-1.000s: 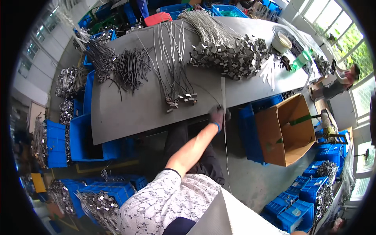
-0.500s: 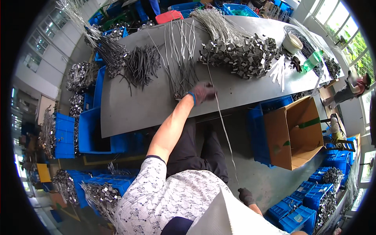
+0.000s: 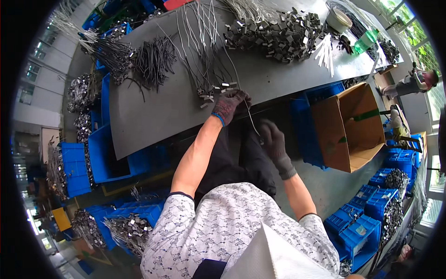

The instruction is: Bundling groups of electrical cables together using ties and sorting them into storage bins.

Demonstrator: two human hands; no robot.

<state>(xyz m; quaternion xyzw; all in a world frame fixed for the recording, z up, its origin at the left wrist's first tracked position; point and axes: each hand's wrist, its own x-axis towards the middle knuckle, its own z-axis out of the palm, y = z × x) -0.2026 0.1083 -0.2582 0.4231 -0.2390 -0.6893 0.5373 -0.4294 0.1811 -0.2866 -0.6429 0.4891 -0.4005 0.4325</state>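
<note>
My left hand (image 3: 230, 103), in a dark knitted glove with a blue cuff edge, is closed at the table's front edge. Its fingers pinch a thin grey cable (image 3: 252, 121), which runs back across the tabletop and hangs over the edge. By the cable's lower end is my right hand (image 3: 275, 143), also gloved and smeared by motion; whether its fingers grip the cable cannot be made out. Just beyond my left hand lies a spread row of cables (image 3: 204, 56) with small metal-coloured end pieces (image 3: 226, 85).
The grey table (image 3: 153, 118) bears a bunch of dark cables (image 3: 154, 60), a heap of block-ended cables (image 3: 278, 37), white strips (image 3: 325, 55), a tub (image 3: 339, 21) and a green bottle (image 3: 366, 42). A cardboard box (image 3: 332, 135) and blue crates (image 3: 108, 151) stand beside the table.
My right hand has risen from low at my side to the cable's lower end. The cable's hanging part is shorter. My left hand has shifted slightly left, and the whole view has moved.
</note>
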